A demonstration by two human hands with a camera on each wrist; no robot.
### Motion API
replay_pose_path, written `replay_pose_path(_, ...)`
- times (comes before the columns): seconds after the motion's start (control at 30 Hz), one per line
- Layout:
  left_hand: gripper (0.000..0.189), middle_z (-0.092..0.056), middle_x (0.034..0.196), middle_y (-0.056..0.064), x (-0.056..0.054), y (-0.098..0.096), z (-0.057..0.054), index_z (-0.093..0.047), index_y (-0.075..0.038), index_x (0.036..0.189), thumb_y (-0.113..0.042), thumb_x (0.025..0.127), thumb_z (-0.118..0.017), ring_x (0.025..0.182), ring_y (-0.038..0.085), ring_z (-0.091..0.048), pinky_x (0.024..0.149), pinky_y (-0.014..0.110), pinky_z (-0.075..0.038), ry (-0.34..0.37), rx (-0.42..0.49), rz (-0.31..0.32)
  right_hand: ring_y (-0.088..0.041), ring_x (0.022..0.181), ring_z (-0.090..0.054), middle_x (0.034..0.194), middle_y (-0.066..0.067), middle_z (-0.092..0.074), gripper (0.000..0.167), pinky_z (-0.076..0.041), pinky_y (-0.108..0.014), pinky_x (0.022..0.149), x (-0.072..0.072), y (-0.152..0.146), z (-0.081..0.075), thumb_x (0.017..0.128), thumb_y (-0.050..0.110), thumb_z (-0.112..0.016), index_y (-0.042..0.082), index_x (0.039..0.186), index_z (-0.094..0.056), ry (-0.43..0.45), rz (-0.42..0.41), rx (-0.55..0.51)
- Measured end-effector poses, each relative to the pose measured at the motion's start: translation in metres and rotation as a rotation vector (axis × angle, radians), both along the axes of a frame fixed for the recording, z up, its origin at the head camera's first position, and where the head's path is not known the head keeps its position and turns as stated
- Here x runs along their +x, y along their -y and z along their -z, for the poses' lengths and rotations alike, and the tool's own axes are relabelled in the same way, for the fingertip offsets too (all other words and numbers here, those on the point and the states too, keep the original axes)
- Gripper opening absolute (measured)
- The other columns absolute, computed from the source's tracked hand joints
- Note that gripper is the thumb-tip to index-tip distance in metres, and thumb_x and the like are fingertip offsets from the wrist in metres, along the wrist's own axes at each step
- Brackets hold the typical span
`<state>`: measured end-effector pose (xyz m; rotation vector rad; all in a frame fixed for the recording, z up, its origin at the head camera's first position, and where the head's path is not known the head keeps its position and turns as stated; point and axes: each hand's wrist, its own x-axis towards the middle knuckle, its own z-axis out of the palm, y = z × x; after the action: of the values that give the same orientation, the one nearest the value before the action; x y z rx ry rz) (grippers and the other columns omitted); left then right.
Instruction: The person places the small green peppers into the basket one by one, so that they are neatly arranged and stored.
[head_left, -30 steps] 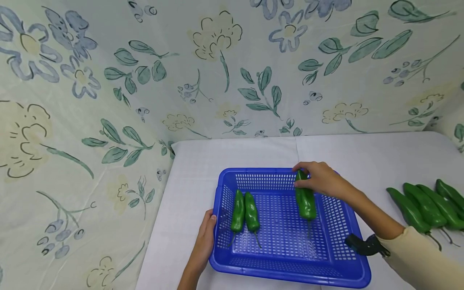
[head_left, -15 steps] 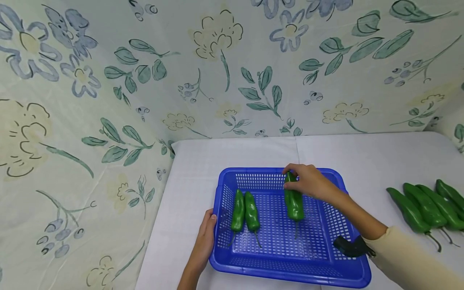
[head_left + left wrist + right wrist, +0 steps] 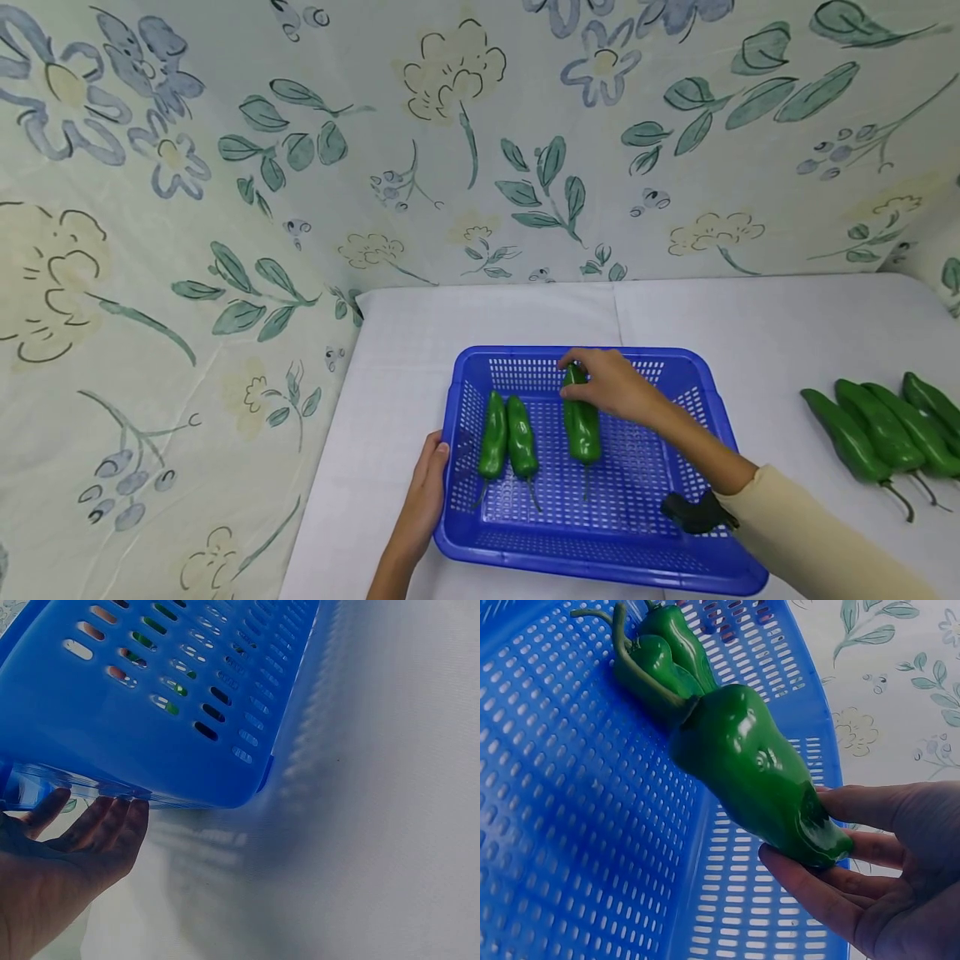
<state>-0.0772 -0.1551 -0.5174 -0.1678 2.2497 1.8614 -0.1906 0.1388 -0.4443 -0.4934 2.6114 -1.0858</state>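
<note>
My right hand (image 3: 611, 385) pinches the tapered end of a glossy green pepper (image 3: 739, 761) between thumb and fingers. The pepper hangs stem-down inside the blue plastic basket (image 3: 600, 571); whether it touches the basket floor I cannot tell. Left of it, two more green peppers, an outer pepper (image 3: 492, 437) and an inner pepper (image 3: 521, 437), lie side by side near the basket's left wall, stems toward me. My left hand (image 3: 426, 487) rests against the basket's left side. In the left wrist view its fingertips (image 3: 136, 814) touch the outer side below the rim.
Several green peppers (image 3: 892, 421) lie in a row on the white tablecloth (image 3: 750, 325) right of the basket. A floral-patterned cloth (image 3: 465, 167) rises behind the table and on the left. A black device (image 3: 697, 512) is on my right wrist.
My right hand has moved left across the basket with the pepper in its grip, closer to the two lying peppers. The left hand and basket stay in place.
</note>
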Motion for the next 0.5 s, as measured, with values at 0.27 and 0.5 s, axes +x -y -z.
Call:
replay_pose_path(0.27, 0.046, -0.051, 0.132, 0.011, 0.0, -0.001, -0.002, -0.041, -0.008, 0.14, -0.04, 0.11, -0.025, 0.129, 0.03, -0.045, 0.109, 0.06, -0.028, -0.004, -0.001, 0.004, -0.014, 0.067, -0.064, 0.098, -0.017, -0.068, 0.039, -0.054, -0.026, 0.057, -0.001, 0.011, 0.007, 0.086, 0.01, -0.076, -0.006, 0.12, -0.063, -0.009, -0.003, -0.016)
replay_pose_path(0.5, 0.046, -0.05, 0.133, 0.012, 0.0, -0.001, -0.002, -0.041, -0.008, 0.14, -0.039, 0.11, -0.025, 0.13, 0.03, -0.044, 0.109, 0.06, -0.028, -0.004, -0.002, 0.005, -0.012, 0.061, -0.062, 0.097, -0.017, -0.068, 0.039, -0.052, -0.024, 0.053, -0.002, 0.02, 0.016, 0.086, 0.009, -0.076, -0.005, 0.12, -0.064, -0.001, 0.002, -0.007)
